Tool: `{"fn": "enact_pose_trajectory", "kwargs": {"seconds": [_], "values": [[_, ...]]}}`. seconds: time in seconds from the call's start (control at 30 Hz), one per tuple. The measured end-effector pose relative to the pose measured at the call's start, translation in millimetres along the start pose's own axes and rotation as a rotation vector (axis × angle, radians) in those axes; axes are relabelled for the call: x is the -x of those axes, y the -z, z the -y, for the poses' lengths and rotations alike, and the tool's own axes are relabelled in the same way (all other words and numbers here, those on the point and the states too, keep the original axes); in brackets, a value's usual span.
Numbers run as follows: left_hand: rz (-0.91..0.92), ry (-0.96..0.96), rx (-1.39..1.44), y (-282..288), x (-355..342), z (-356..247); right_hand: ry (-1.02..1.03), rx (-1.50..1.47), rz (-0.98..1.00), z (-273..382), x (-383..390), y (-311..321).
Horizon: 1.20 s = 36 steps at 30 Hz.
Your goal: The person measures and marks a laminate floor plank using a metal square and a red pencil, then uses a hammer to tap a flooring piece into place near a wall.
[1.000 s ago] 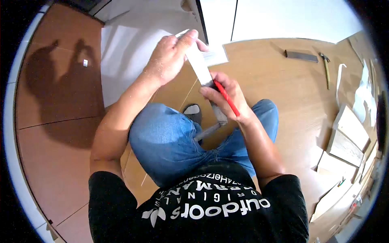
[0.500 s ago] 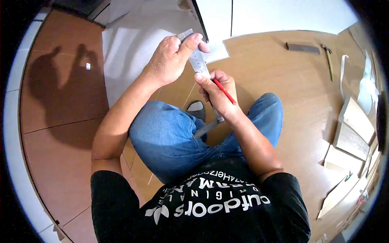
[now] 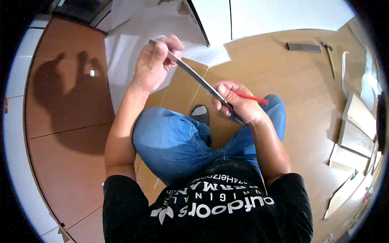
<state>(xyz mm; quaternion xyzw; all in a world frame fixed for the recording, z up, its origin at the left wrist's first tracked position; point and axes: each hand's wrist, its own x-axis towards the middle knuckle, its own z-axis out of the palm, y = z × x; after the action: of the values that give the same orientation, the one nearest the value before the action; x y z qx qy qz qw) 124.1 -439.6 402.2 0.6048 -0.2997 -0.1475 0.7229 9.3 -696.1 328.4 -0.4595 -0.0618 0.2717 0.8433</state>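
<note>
A long, narrow flat metal bar [image 3: 192,73] runs diagonally in front of me, seen nearly edge-on. Its upper end is in the closed fingers and thumb of my left hand [image 3: 154,65]. My right hand [image 3: 241,103] is closed round its lower part, thumb on top, and also holds a red pencil [image 3: 253,97] that sticks out to the right. The bar's lowest end is partly hidden by that hand. Both hands are raised above my bent jeans-clad legs [image 3: 170,141].
On the wooden floor [image 3: 308,81] at the right lie a dark strip [image 3: 303,47], a hammer [image 3: 332,65], boards [image 3: 355,137] and white scraps [image 3: 368,81]. A white sheet [image 3: 125,56] and brown panels [image 3: 69,162] are at the left; white panels [image 3: 283,14] stand ahead.
My left hand has moved left and down. The bar has turned from showing its flat face to nearly edge-on and more diagonal, and the pencil now lies flatter, pointing right.
</note>
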Motion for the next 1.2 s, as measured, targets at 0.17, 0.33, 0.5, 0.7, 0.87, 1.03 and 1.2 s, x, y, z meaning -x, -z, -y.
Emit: {"fn": "enact_pose_trajectory", "kwargs": {"seconds": [0.17,0.33,0.5,0.7,0.87,1.03,1.2], "values": [[-0.095,0.117,-0.171,-21.3,-1.7,-11.6,0.177,0.357,-0.244,9.3,11.8,-12.4],[-0.068,0.236,-0.220,-26.3,-0.6,-15.7,0.288,0.480,-0.202,-9.3,5.1,-10.0],[0.028,0.238,-0.331,-29.1,0.3,-16.6,0.101,0.191,-0.194,-10.4,-5.8,-20.0],[0.010,0.319,-0.413,-49.1,-5.4,-23.8,0.268,0.004,-0.309,-29.0,-23.5,-37.0],[0.027,0.376,-0.487,-52.1,-1.2,-23.7,0.329,-0.195,-0.163,-45.9,-19.9,-36.8],[-0.089,0.393,-0.423,-50.1,-1.6,-19.9,0.243,-0.154,-0.156,-22.6,-21.9,-29.8],[-0.048,0.362,-0.684,-51.9,-4.6,-25.5,0.049,-0.259,-0.226,-10.8,-26.2,-36.8]]}}
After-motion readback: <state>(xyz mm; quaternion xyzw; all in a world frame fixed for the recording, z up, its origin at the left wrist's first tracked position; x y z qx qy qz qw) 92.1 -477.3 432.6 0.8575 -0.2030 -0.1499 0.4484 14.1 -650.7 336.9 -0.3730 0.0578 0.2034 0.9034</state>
